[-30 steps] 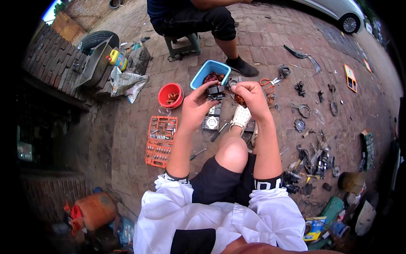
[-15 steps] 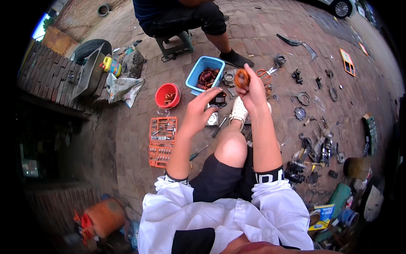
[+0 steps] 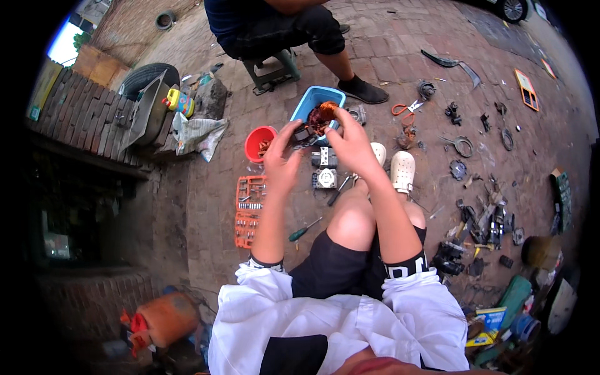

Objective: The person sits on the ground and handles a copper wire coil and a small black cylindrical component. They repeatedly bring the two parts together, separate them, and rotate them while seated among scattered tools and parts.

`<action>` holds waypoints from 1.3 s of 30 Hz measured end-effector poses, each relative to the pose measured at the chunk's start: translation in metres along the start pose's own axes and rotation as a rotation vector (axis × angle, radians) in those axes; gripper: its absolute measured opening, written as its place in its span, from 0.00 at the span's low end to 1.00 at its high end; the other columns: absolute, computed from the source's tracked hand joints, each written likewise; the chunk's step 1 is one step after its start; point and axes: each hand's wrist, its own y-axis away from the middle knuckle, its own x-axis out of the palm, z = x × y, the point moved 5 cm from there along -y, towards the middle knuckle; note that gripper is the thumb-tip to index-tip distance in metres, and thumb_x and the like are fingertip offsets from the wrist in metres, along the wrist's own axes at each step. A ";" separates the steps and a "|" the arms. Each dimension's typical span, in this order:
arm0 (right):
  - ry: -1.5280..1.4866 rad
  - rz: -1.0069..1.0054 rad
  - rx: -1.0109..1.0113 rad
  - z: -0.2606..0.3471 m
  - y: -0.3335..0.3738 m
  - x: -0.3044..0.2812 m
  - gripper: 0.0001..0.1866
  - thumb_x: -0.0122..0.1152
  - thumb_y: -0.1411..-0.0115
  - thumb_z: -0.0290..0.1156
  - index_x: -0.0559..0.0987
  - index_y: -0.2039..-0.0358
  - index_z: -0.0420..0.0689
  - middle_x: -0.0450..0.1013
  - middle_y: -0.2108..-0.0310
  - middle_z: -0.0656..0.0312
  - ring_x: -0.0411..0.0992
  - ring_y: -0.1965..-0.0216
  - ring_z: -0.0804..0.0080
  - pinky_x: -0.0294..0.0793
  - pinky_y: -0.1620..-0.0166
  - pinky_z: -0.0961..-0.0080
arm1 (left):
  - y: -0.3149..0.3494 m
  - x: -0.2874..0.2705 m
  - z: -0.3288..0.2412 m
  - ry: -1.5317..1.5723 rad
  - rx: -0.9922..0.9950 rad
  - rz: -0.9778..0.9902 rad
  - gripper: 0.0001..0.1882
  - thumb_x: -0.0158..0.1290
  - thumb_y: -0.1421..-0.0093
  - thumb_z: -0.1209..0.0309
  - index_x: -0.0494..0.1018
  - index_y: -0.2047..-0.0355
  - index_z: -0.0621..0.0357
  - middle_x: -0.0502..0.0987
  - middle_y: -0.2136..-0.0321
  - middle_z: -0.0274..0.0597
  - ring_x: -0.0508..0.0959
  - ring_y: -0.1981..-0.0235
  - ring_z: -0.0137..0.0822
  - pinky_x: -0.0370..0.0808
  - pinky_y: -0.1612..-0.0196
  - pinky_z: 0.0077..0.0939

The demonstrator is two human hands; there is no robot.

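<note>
My right hand (image 3: 354, 142) is closed on a coil of orange copper wire (image 3: 327, 110), held up over the blue plastic basin (image 3: 301, 106). Darker reddish-brown wire windings (image 3: 317, 123) show in the basin, partly behind my fingers. In my left hand (image 3: 282, 159), gripped between the thumb and fingers, is a black part with a dark boxy body (image 3: 304, 134); its exact kind is unclear. Just left of that hand stands a red bowl (image 3: 252, 141) with copper-coloured pieces inside. Two silvery metal blocks (image 3: 324, 179) lie on the bricks below my hands.
An orange socket set case (image 3: 246, 220) lies open at the left, with a green-handled screwdriver (image 3: 297, 235) near it. Orange-handled scissors (image 3: 407, 109) and many dismantled parts (image 3: 494, 219) spread rightward. Ahead, another person (image 3: 281, 31) sits on a stool (image 3: 275, 74).
My right hand has brought the coil down and left over the basin, nearer my left hand. The black part has stayed with my left hand. The whole view has shifted slightly.
</note>
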 end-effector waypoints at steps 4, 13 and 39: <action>0.352 -0.163 -0.323 0.019 0.008 0.002 0.17 0.54 0.47 0.28 0.68 0.56 0.38 0.71 0.61 0.50 0.70 0.60 0.48 0.70 0.60 0.58 | -0.004 -0.004 -0.010 -0.300 0.114 -0.053 0.26 0.51 0.54 0.86 0.70 0.51 0.58 0.71 0.52 0.44 0.73 0.52 0.35 0.73 0.52 0.26; 0.564 -0.031 -0.247 0.015 0.006 0.002 0.12 0.62 0.51 0.36 0.75 0.75 0.39 0.72 0.78 0.51 0.72 0.69 0.54 0.71 0.67 0.60 | -0.007 0.006 -0.011 -0.468 0.153 -0.034 0.26 0.54 0.55 0.85 0.71 0.53 0.59 0.72 0.53 0.45 0.72 0.52 0.43 0.71 0.51 0.32; 0.561 -0.130 -0.145 0.007 -0.002 -0.016 0.12 0.60 0.49 0.37 0.78 0.77 0.40 0.73 0.77 0.52 0.70 0.67 0.54 0.71 0.65 0.60 | -0.006 -0.004 0.007 0.533 -0.097 0.210 0.25 0.52 0.48 0.86 0.65 0.48 0.66 0.71 0.52 0.44 0.72 0.52 0.33 0.71 0.50 0.26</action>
